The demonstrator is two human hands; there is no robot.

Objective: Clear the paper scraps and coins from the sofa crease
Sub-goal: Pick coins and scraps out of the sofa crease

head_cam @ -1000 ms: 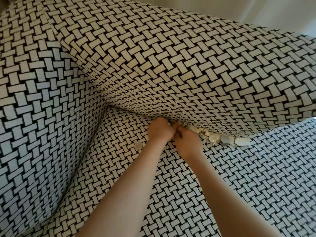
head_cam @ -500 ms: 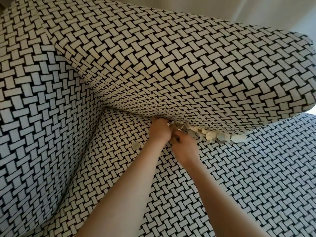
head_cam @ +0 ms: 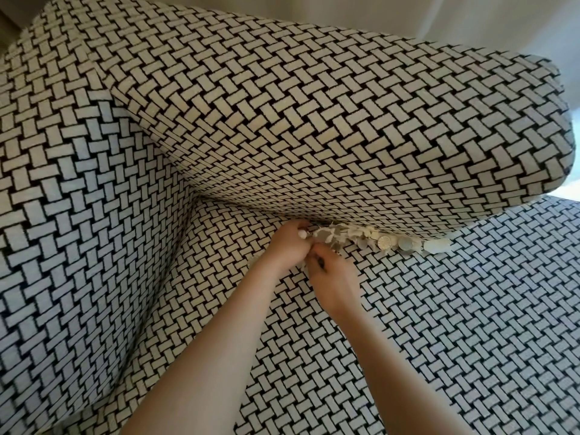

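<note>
A line of torn cream paper scraps (head_cam: 340, 234) and several silver coins (head_cam: 384, 243) lies in the crease where the back cushion (head_cam: 314, 127) meets the seat (head_cam: 439, 324). One larger white scrap (head_cam: 437, 246) sits at the right end of the line. My left hand (head_cam: 287, 249) is at the left end of the line, its fingers curled around scraps. Just below it, my right hand (head_cam: 334, 279) has curled fingers that pinch small scraps against the left hand. What lies inside both fists is hidden.
The whole sofa has a black and white basket-weave cover. Its armrest (head_cam: 78, 215) rises at the left. A lone coin (head_cam: 251, 261) lies on the seat, partly behind my left forearm. A pale wall (head_cam: 408, 14) shows beyond the cushion.
Both hands have pulled slightly back out of the crease and stay together. More scraps now show between my hands and the coins.
</note>
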